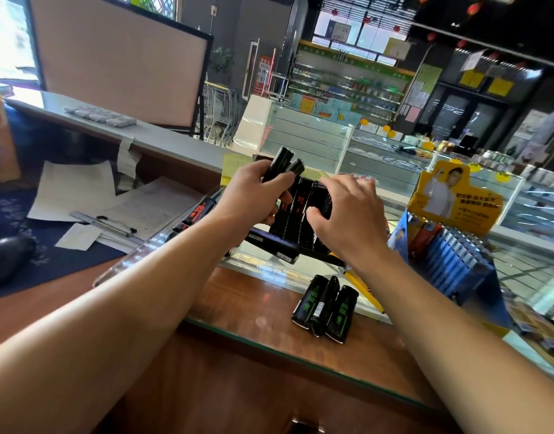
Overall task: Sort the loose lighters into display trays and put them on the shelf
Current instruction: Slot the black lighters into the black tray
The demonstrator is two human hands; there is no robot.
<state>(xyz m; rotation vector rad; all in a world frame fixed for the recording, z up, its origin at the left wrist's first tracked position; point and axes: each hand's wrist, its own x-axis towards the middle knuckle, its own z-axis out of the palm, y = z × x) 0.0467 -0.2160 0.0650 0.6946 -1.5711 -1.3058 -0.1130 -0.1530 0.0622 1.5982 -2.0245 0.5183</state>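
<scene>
My left hand [253, 195] grips two black lighters [283, 162] that stick up above its fingers. Just to the right, my right hand [347, 211] has its fingers curled round black lighters standing in a black display tray [271, 242] on the glass counter. Several of those tray lighters [296, 208] carry red print. Three black lighters with green print [324, 305] lie loose on the wooden counter, nearer to me. A further black and red lighter [199, 213] lies left of my left wrist.
A blue and yellow display box [454, 242] full of lighters stands at the right on the glass counter [263, 270]. Papers and a clipboard [122, 214] lie at the left. Shop shelves and glass cases fill the background.
</scene>
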